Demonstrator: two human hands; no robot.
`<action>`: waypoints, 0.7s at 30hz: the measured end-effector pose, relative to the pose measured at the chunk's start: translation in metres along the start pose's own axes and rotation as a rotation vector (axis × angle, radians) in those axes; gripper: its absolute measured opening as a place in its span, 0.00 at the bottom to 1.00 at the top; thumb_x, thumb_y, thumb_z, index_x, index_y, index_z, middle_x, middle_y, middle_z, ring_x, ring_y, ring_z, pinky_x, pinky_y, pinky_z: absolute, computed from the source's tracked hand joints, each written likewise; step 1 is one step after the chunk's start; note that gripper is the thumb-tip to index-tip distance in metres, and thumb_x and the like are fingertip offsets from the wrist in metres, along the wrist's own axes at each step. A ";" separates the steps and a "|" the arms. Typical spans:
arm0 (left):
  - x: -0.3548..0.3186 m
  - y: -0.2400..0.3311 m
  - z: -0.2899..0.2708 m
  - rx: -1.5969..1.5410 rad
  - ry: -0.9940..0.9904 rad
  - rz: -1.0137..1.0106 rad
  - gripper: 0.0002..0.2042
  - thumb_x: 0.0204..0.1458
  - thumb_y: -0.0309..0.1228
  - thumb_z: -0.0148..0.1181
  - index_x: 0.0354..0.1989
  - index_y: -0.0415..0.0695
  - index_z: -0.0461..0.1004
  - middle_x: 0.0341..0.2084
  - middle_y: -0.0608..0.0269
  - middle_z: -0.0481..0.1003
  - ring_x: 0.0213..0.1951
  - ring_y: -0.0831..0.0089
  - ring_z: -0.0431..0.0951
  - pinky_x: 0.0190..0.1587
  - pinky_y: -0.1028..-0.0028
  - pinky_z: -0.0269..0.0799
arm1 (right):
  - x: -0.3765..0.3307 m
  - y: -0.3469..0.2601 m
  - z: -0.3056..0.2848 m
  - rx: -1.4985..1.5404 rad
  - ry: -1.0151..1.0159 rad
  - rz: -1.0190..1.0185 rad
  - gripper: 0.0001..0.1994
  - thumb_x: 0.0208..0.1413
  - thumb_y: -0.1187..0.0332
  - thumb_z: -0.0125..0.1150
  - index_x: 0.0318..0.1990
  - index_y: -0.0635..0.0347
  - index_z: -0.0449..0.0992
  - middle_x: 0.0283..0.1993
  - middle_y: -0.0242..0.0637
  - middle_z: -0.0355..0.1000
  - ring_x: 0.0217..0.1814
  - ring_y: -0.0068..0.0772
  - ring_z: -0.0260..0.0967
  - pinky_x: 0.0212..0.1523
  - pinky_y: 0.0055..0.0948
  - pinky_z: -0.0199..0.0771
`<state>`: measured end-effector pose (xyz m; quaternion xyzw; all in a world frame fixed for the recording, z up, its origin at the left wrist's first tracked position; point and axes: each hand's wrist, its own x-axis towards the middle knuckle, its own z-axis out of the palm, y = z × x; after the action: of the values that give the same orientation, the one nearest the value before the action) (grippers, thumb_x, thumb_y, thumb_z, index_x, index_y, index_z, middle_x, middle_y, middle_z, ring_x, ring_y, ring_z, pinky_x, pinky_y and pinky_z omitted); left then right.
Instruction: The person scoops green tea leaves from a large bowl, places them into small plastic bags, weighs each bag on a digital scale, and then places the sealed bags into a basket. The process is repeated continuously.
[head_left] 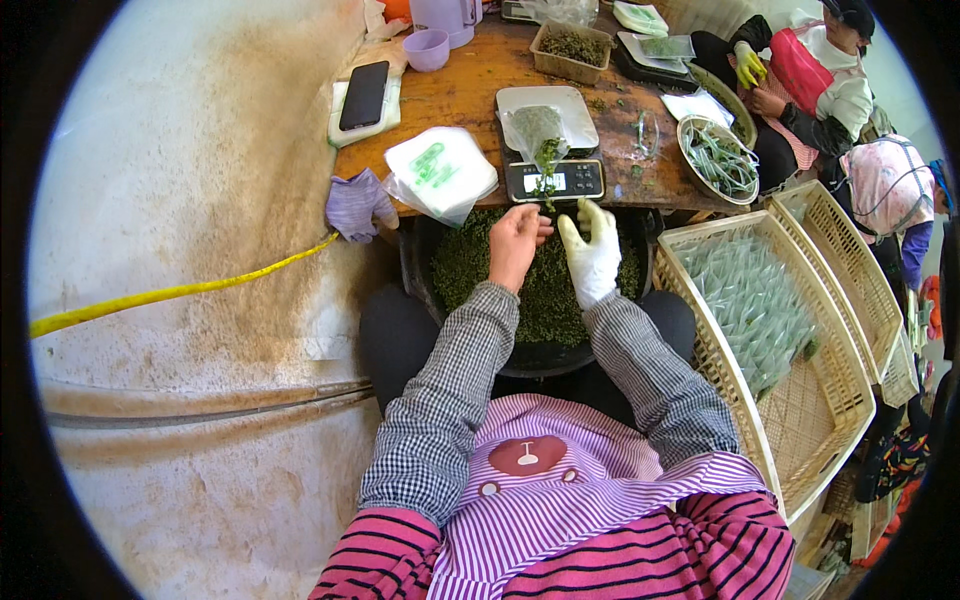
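Observation:
My bare left hand (517, 244) is over a black tub of small green leafy sprigs (545, 300), its fingers curled inward; what they hold, if anything, cannot be made out. Across from it is my right hand (594, 258) in a whitish glove, thumb and fingers apart. Just beyond the hands, a strand of green sprigs (547, 172) trails over the front of a digital scale (590, 178). It reaches down from a clear plastic bag (536, 125) with greens in it, lying on the scale's pan. The tub stands between my knees, against the table edge.
Left on the wooden table (450, 95) are flat plastic bags (440, 170), a phone (364, 96) and a purple glove (357, 204). A basket of ties (718, 158) sits right. Filled bags (745, 300) lie in a cream crate (820, 420). A co-worker (800, 90) sits far right.

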<state>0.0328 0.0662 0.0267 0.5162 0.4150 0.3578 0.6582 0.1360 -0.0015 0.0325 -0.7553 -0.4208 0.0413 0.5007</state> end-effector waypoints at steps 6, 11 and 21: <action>0.004 0.013 0.002 -0.008 0.030 -0.015 0.11 0.60 0.26 0.48 0.48 0.35 0.71 0.33 0.62 0.77 0.34 0.76 0.78 0.35 0.78 0.74 | 0.027 -0.013 0.028 -0.262 0.129 -0.159 0.13 0.42 0.56 0.68 0.33 0.52 0.80 0.46 0.36 0.70 0.52 0.45 0.61 0.49 0.42 0.64; 0.008 0.016 -0.004 0.027 0.187 0.181 0.10 0.56 0.27 0.54 0.41 0.33 0.74 0.28 0.59 0.78 0.29 0.76 0.78 0.32 0.77 0.74 | 0.041 -0.027 0.004 -0.142 0.196 -0.269 0.09 0.40 0.63 0.69 0.28 0.54 0.79 0.43 0.35 0.71 0.51 0.43 0.62 0.52 0.41 0.60; 0.043 0.042 0.016 0.471 0.299 0.288 0.12 0.53 0.35 0.54 0.34 0.37 0.77 0.25 0.49 0.77 0.28 0.53 0.78 0.33 0.63 0.72 | 0.081 -0.075 -0.002 -0.673 0.060 -0.595 0.07 0.41 0.63 0.62 0.27 0.54 0.79 0.49 0.35 0.70 0.61 0.45 0.57 0.60 0.52 0.48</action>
<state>0.0630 0.1079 0.0625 0.6495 0.5013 0.4134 0.3950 0.1444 0.0621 0.1219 -0.7232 -0.5951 -0.2654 0.2291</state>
